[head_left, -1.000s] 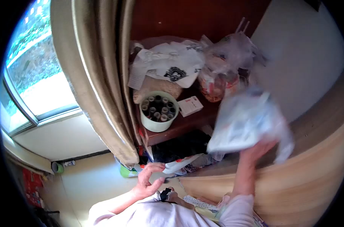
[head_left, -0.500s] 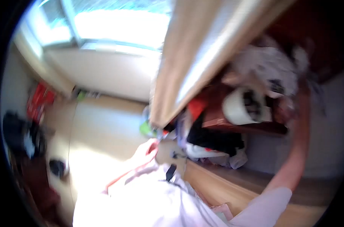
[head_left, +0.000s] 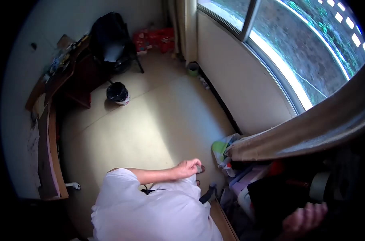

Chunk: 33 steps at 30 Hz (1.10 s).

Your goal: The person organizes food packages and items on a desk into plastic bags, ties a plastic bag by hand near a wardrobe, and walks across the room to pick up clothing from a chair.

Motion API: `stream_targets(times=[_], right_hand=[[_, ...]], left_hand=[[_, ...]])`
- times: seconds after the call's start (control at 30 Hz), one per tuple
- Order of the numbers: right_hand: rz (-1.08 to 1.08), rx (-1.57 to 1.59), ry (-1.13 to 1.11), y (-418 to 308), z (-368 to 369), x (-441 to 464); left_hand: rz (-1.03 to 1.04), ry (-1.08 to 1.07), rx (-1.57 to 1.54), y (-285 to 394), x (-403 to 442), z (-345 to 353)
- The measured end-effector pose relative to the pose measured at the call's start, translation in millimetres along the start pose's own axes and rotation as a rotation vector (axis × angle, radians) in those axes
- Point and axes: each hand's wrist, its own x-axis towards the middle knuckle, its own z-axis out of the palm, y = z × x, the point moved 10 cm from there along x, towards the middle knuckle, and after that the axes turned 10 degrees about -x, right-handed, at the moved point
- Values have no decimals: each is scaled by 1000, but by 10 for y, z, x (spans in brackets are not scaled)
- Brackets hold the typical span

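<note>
My left hand (head_left: 187, 168) hovers in front of my body, its fingers curled in loosely and no object showing in them. Beyond its fingertips, part of a foot in a sandal (head_left: 201, 169) shows on the floor. Down in the shadow at the lower right is my right hand (head_left: 306, 219), slightly blurred, fingers half bent with gaps between them and nothing visible in the grasp. Close above it stands a pale bucket-like container (head_left: 319, 186), and dark cloth (head_left: 267, 195) lies to its left. Much around this hand is too dark to make out.
A brown curtain (head_left: 299, 138) hangs at the right below the window (head_left: 279, 60). By its lower end sits a white-and-green plastic bag (head_left: 220, 150). Farther off are a black-lined trash bin (head_left: 118, 93), a chair (head_left: 112, 42), a desk (head_left: 70, 72) and red boxes (head_left: 156, 40).
The view has swung left toward the room. My right hand has come away from the pale cloth heap on the shelf and is lower. My left hand remains before my body, fingers curled.
</note>
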Motion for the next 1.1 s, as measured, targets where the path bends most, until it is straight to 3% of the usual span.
stream_targets(times=[0.1, 0.2, 0.23, 0.3, 0.47, 0.5, 0.6, 0.63, 0.7, 0.77, 0.87, 1.03, 1.1], right_hand=[[-128, -2045, -199, 297, 546, -74], [292, -1701, 216, 698, 123, -386], [476, -1404, 516, 902, -133, -791], [735, -967, 724, 1406, -178, -1068], [945, -868, 659, 2503, 119, -909], [863, -907, 599, 2693, 303, -576], [914, -794, 570, 3587, 583, -217], [1079, -636, 604, 3918, 826, -73], [1142, -714, 382, 4518, 1191, 270], [1135, -589, 199, 5116, 1616, 544], [1116, -501, -115, 5747, 2099, 750], [1274, -524, -685, 6304, 2621, 907], [1303, -517, -829, 6573, 2669, 1083]], left_hand=[[-18, -105, 44, -165, -501, -7], [-48, -77, 140, -204, -867, -292], [-95, -36, 118, -290, -941, -438], [-186, 29, 68, -518, -1081, -683], [-143, 80, -16, -639, -1063, -1314], [-121, 73, -25, -656, -1031, -1469], [-53, 73, -8, -833, -959, -2025], [-19, 136, 24, -863, -986, -2323], [53, 258, 81, -830, -1009, -2886], [151, 417, 151, -586, -1117, -3518], [38, 529, 1, -648, -1191, -4206], [-30, 542, -399, -959, -1073, -4783], [44, 392, -735, -963, -906, -4773]])
